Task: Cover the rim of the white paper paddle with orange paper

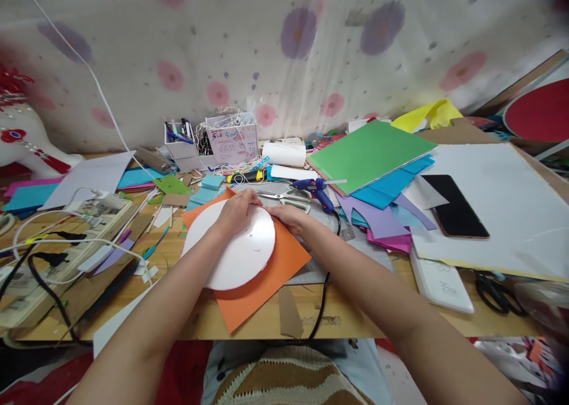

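Note:
A white paper disc [240, 251] lies on an orange sheet [271, 274] in the middle of the wooden table [338, 316]. My left hand [237, 209] rests on the disc's far edge, fingers curled and pressed down on it. My right hand [288, 215] sits at the disc's far right rim, fingers closed against the paper; whether it holds a small tool is hidden. Just beyond the hands lie scissors [284, 197] and a blue glue gun [317, 190].
Stacked green [368, 153], blue and purple sheets lie at right beside a black phone [456, 206] on white board [502, 203]. A white case [440, 283] sits near the front edge. Pen boxes [208, 141] stand at the back. Cables and a power strip [57, 245] crowd the left.

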Motion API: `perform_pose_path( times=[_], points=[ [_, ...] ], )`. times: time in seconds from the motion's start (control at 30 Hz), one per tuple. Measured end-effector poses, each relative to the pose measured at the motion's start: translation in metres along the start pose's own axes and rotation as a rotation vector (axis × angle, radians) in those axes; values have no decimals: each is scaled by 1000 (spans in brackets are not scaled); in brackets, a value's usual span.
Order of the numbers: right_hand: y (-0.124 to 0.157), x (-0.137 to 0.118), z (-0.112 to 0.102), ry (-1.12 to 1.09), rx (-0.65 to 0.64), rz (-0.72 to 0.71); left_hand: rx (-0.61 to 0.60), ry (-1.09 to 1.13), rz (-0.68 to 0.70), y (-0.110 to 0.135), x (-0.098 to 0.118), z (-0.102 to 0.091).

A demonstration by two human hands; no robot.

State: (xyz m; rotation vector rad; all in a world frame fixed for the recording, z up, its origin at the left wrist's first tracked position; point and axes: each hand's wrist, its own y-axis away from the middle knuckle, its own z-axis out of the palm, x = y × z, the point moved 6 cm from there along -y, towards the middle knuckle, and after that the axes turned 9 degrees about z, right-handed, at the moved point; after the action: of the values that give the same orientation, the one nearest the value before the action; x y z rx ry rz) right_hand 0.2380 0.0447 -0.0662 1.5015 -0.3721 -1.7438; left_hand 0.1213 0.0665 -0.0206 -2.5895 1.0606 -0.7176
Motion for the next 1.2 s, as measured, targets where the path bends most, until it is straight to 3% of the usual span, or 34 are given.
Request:
perform_pose_path(
  times=[0.33,0.43,0.53,0.7,0.93,1.1,1.2],
  points=[
    [-3,0,-4,47,94,-27,15,15,1,-1,2,-1],
    [1,-7,-7,273,199,-145,-6,7,3,-2,1,1],
    [9,-19,-4,642,308,-261,-13,-14,5,-3,1,1],
    [23,-26,4,1053,324,-290,-43,10,-32,-4,3,2],
    [20,-20,-5,989,298,-314,-48,114,-111,-11,-6,-1],
    [13,-27,-11,895,154,-375,-257,156,-219,-41,-24,-18],
    [8,-36,-19,836,86,-361,-552,110,-203,-56,-26,-19]
  ],
)
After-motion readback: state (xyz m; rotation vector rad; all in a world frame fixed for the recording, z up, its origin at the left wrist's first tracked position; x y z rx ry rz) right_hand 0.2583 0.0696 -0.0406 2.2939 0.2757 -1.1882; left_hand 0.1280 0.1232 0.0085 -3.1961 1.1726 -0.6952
